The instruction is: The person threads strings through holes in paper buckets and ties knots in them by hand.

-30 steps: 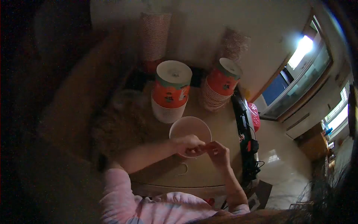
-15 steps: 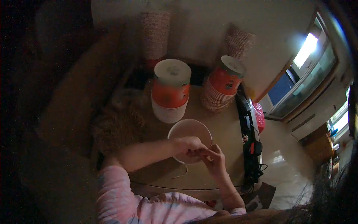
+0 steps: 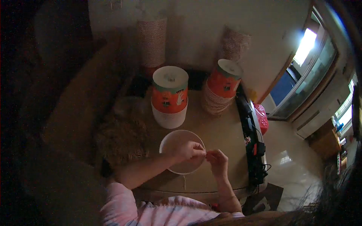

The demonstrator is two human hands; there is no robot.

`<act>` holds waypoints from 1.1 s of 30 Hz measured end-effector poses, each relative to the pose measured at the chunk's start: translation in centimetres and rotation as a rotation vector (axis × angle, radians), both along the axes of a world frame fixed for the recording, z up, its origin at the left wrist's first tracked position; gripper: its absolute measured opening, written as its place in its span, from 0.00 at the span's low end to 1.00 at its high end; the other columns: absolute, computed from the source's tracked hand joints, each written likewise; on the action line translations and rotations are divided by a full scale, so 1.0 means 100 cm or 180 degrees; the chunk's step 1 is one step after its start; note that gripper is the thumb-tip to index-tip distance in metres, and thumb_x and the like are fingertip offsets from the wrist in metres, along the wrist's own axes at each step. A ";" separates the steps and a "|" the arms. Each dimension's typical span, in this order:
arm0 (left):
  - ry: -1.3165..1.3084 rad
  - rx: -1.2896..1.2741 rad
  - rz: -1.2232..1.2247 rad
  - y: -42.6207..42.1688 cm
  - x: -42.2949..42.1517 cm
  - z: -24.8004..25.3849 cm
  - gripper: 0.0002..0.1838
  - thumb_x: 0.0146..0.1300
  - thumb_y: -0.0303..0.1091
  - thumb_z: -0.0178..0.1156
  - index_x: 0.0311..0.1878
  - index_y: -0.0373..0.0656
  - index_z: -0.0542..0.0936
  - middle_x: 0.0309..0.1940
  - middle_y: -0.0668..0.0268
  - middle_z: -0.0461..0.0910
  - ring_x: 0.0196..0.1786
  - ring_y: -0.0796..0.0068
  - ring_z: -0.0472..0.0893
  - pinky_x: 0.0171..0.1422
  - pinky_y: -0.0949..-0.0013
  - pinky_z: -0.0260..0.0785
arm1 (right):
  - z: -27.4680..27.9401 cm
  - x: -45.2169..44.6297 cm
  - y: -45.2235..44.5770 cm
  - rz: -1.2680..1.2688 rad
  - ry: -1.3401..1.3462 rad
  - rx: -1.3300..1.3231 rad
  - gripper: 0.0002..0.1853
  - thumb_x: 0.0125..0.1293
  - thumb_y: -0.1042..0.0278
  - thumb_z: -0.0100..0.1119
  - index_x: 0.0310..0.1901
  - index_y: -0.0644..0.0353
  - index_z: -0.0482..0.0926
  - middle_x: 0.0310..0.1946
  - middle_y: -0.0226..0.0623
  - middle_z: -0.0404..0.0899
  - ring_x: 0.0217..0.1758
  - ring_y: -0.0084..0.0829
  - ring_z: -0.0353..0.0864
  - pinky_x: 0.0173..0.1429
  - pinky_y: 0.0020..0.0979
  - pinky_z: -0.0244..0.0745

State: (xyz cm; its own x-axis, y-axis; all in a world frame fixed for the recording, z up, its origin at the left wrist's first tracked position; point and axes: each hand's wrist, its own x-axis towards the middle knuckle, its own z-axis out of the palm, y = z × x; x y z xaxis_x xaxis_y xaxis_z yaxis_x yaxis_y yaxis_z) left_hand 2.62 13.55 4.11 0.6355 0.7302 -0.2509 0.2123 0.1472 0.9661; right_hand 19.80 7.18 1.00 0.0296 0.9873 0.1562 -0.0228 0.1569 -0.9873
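Note:
A white round tub stands with its mouth up on the table in front of me. My left hand reaches across its mouth, fingers pinched at the right rim. Just outside that rim my right hand is closed too, its fingertips nearly meeting those of the left. What the fingertips hold is too small to make out. A thin pale cord hangs down beside the tub's near side.
Upside-down orange and white tubs are stacked behind, with another stack to their right. A shaggy tan bundle lies at left. Dark cables and a black strip line the table's right edge, beside a pink container.
The tub has shifted slightly left and nearer in view. My hands, overlapping before, are now a little apart at its right rim. The cord, curved before, now hangs straighter.

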 end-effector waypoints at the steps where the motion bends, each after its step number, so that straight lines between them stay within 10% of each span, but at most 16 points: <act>1: -0.0167 0.0149 0.0099 -0.006 -0.001 -0.006 0.08 0.58 0.31 0.58 0.39 0.40 0.79 0.29 0.70 0.77 0.32 0.82 0.75 0.32 0.75 0.68 | 0.001 0.000 -0.002 0.0009 0.0049 -0.0027 0.04 0.61 0.74 0.58 0.37 0.63 0.77 0.32 0.32 0.80 0.33 0.20 0.75 0.38 0.24 0.72; 10: 0.1121 0.3511 0.0538 -0.069 -0.008 0.005 0.05 0.51 0.32 0.61 0.32 0.50 0.77 0.29 0.68 0.73 0.30 0.65 0.78 0.30 0.64 0.71 | -0.007 -0.012 -0.030 -0.0358 -0.0441 -0.0094 0.04 0.63 0.71 0.57 0.35 0.63 0.76 0.27 0.27 0.75 0.30 0.16 0.70 0.34 0.21 0.68; 33: 0.0585 0.2261 0.1281 -0.079 -0.011 0.001 0.05 0.55 0.33 0.59 0.32 0.43 0.77 0.30 0.61 0.78 0.32 0.59 0.80 0.35 0.61 0.71 | -0.001 -0.019 -0.035 0.0078 -0.0272 -0.0232 0.07 0.64 0.70 0.56 0.36 0.64 0.78 0.28 0.26 0.73 0.30 0.16 0.70 0.34 0.19 0.64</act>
State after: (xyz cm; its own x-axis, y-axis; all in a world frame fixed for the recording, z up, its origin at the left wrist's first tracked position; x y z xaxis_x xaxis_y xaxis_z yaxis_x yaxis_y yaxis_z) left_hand 1.53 5.65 4.17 0.2863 0.9162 0.2805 0.4370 -0.3854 0.8128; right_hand 17.90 3.70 0.91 -0.0050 0.9964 0.0849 0.0589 0.0850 -0.9946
